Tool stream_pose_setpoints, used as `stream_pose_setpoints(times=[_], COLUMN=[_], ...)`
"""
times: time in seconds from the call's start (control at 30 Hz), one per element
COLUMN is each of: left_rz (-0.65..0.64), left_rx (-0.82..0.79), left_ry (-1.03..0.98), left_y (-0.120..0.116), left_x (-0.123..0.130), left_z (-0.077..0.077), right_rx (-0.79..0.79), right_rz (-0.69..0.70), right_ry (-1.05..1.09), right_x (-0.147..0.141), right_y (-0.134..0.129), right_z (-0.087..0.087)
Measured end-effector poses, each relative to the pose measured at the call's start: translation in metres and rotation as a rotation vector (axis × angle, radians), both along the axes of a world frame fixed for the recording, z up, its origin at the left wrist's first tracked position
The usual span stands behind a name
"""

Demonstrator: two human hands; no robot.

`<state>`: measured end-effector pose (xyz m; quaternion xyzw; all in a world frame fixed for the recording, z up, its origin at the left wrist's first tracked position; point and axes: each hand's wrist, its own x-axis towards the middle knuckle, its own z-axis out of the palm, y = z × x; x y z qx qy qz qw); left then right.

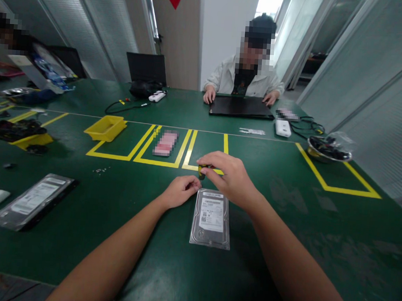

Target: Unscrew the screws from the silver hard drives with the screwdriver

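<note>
Silver hard drive (211, 220) just nearside of left fingers (192, 182), pinched together, and right fingers (214, 159), clamped on screwdriver (202, 171).

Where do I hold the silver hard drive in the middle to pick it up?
Probably pinch the rectangular silver metal hard drive across its long edges, near its near end, coming from the wearer's side. It lies flat, and the small yellow-and-black screwdriver is by its far left corner.
</note>
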<state>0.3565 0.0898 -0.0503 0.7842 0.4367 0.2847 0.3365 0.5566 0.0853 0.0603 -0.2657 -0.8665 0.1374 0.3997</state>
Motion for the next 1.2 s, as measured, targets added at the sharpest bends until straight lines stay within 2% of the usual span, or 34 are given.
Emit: stream_pose_setpoints(times=[0.37, 0.57, 1.2], left_rz=[0.0, 0.008, 0.012], left_rx=[-0.01, -0.008, -0.003], left_ry=[0.004, 0.014, 0.011], left_y=[-0.0005, -0.0005, 0.0005], left_x=[-0.0004, -0.0004, -0.0004], left_z=[0.0011, 0.0002, -0.0009], right_rx=[-0.002, 0.012, 0.02], right_rz=[0.004, -0.072, -0.016], right_ry=[0.001, 0.005, 0.019], right_x=[0.0014, 0.001, -0.0012], right_y=[-0.0003, -0.0009, -0.0019], right_z=[0.0035, 0.0021, 0.0014])
